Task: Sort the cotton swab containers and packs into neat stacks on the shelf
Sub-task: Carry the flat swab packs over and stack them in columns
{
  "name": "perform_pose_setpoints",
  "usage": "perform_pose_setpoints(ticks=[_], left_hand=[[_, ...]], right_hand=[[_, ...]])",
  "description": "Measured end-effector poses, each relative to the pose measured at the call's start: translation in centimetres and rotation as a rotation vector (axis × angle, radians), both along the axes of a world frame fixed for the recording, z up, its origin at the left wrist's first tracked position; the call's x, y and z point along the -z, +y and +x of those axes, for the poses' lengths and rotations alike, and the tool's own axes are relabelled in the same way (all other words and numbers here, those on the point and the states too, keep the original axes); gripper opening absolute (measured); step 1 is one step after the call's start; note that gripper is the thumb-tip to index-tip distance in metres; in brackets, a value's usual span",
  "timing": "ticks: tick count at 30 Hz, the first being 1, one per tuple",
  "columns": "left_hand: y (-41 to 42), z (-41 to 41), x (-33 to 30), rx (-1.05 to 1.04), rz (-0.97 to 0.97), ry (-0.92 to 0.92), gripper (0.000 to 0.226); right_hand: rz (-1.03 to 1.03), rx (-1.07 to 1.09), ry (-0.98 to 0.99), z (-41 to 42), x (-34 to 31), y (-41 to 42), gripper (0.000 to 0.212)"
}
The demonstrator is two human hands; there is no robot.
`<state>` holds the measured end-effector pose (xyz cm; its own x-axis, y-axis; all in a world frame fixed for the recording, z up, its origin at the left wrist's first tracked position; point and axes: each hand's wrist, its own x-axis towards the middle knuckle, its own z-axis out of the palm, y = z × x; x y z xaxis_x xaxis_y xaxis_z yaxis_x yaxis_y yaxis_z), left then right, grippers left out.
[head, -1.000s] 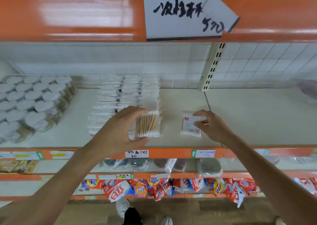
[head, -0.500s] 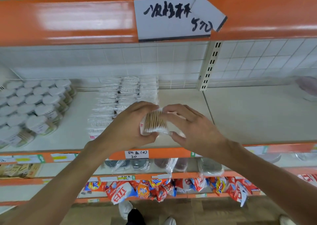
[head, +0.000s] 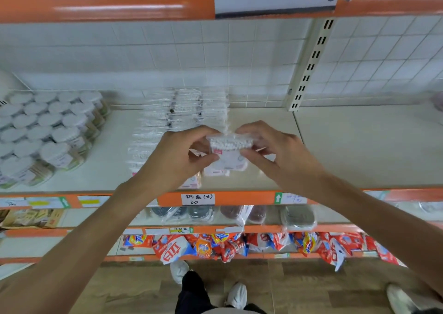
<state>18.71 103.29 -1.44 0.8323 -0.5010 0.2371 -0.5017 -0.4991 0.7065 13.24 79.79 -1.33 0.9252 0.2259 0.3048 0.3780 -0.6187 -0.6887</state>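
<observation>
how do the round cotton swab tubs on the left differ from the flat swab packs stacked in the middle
The cotton swab tubs are rigid round jars with white lids; the flat swab packs are soft clear bags. The tubs stand upright in a packed cluster; the packs lie flat in overlapping rows. Both sit on the same cream shelf.

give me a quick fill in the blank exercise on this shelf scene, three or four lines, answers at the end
1. The clear plastic pack of white-tipped cotton swabs is held by ____ hands, the left hand and the right hand.
2. The round clear containers with white lids stand at the ____ end of the cream shelf.
3. The front edge of the shelf is coloured ____.
4. The rows of clear swab packs lie ____ the held pack, toward the tiled wall.

Missing words: both; left; orange; behind
</observation>
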Motion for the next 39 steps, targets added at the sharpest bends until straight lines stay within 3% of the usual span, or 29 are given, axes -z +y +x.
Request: perform_pose_setpoints(ticks=[6,9,13,33,39], left_hand=[[0.8,0.3,1.1,0.018,0.035,0.008,0.043],[2.0,1.0,0.9,0.038,0.086,-0.144,0.05],[4.0,2.2,0.2,-0.068,0.053,-0.184,0.044],[4.3,1.1,3.3,-0.01,0.148,-0.066,0.028],[3.6,1.3,3.2,0.028,0.175,-0.116,0.027]], right_hand=[[0.051,0.057,-0.032,0.8,0.9,1.1,0.02],[0.034,0.063,-0.015,1.9,2.4,1.3,0.02],[-0.05,0.109,0.037,3.7,5.6,1.9,0.021],[-0.001,0.194,0.106,3.0,9.1,3.7,0.033],[-0.023,0.27,0.05,1.9,7.8,-0.5,0.031]])
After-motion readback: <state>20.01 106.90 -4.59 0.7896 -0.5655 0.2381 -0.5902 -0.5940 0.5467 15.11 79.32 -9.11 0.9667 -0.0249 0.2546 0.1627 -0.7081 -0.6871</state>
